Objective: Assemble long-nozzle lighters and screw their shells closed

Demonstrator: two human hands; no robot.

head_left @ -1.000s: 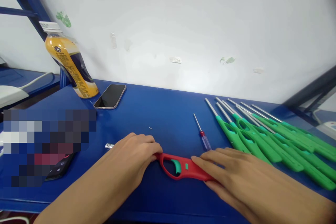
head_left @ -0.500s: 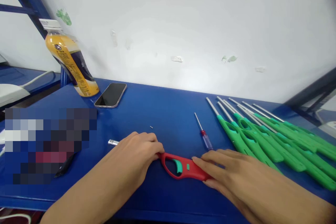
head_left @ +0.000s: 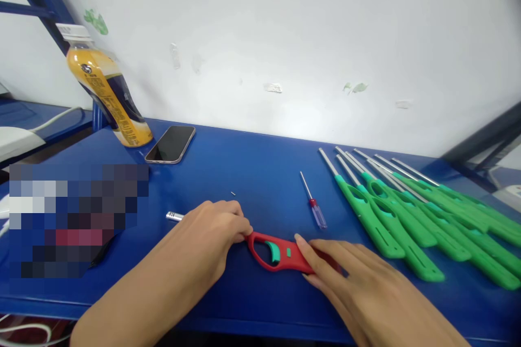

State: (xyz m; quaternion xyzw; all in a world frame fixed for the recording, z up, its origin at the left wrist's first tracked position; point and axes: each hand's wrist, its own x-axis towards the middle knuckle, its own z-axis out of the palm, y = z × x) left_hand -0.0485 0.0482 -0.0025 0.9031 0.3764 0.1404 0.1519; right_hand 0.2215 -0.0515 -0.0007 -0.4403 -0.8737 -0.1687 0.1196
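A red long-nosed gas lighter (head_left: pixel 291 264) with a teal trigger lies low over the blue tabletop between both hands. My left hand (head_left: pixel 220 230) is closed round its front end and hides most of the barrel; the silver tip pokes out on the left. At the handle end, my right hand (head_left: pixel 345 265) grips the red body between thumb and fingers. Beyond the right hand rests a small screwdriver (head_left: pixel 318 214) with a purple and red handle. A tiny metal pin (head_left: pixel 233 193) lies behind the left hand.
Several green lighters (head_left: pixel 407 217) with silver barrels lie fanned out on the right. A phone (head_left: pixel 171 144) and a yellow drink bottle (head_left: pixel 108 89) are at the back left. A blurred patch covers the left side. A white wall (head_left: pixel 252 27) rises behind the tabletop (head_left: pixel 244 154).
My right hand has shifted slightly left and down along the red handle, baring more of the screwdriver and green handles. The left hand keeps its hold. The view has moved a little.
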